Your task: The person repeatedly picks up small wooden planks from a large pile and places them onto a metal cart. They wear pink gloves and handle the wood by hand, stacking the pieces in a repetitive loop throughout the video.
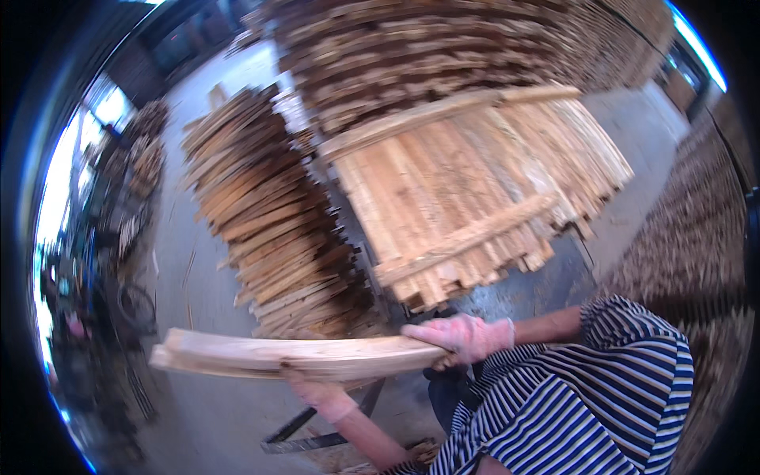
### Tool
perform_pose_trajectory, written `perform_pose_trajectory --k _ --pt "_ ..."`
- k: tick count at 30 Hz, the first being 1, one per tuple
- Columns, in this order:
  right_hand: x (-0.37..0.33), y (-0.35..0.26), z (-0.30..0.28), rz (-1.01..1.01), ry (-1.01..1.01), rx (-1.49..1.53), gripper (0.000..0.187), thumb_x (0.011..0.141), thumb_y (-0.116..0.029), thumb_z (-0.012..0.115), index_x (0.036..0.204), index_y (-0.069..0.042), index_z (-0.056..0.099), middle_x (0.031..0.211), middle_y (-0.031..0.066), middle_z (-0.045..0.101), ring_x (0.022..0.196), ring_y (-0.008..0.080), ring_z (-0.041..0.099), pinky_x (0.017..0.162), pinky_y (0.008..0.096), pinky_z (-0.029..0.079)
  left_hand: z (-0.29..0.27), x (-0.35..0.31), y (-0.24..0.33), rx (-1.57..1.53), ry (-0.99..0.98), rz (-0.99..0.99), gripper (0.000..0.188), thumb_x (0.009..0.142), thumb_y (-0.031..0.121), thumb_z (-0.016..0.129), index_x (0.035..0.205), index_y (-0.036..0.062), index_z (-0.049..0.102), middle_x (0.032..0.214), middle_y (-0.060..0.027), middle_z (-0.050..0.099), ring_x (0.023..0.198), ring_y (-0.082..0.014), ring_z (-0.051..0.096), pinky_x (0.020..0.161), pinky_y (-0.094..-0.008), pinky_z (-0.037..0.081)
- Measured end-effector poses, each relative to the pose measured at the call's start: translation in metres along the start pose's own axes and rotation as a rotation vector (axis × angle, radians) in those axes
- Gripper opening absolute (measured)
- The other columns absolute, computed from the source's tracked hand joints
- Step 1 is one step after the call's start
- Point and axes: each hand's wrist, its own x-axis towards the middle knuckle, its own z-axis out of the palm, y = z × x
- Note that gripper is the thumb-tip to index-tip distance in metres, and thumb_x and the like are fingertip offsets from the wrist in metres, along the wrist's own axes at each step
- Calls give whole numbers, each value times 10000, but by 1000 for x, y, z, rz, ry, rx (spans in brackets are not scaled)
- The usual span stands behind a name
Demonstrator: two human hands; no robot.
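Note:
A small bundle of pale wooden boards [301,355] is held in front of me, lying nearly level from left to right. My right hand [473,336], in a pinkish-white work glove, is closed around its right end. My left hand [323,396] supports the bundle's near underside, left of its middle; most of those fingers are hidden by the wood. Beyond my right hand rises a stack of boards [443,178] laid side by side, with one crosspiece [467,237] over its near end and another [427,123] over its far end.
A long pile of loose boards [261,214] stands left of the stack. Tall layered wood stacks [443,47] rise behind and at the right [689,214]. A dark metal frame [305,439] stands below my left hand. Blurred equipment lines the far left.

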Motion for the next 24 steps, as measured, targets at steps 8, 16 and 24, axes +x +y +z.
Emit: perform_pose_trajectory --k 8,16,24 --pt "29 -70 -170 -237 442 -45 924 791 -367 791 1529 -65 323 1355 203 543 1182 355 606 975 418 512 135 53 193 -886 -717 90 488 1004 288 491 1411 19 523 1391 -164 572 1288 -332 543 1111 -531 432" --pt "47 44 -283 -168 697 186 795 779 -271 787 1451 -53 424 1283 220 633 1190 317 636 1001 378 509 317 82 129 -409 -982 235 461 901 144 756 1309 23 579 1229 -109 678 1051 -202 667 933 -361 555" --pt "39 101 -312 -333 786 597 1027 641 -221 967 1474 -26 399 1277 145 634 1194 260 604 1024 378 496 371 20 221 -357 -985 217 673 773 220 895 1321 5 568 1213 -92 683 1088 -207 648 949 -351 542"
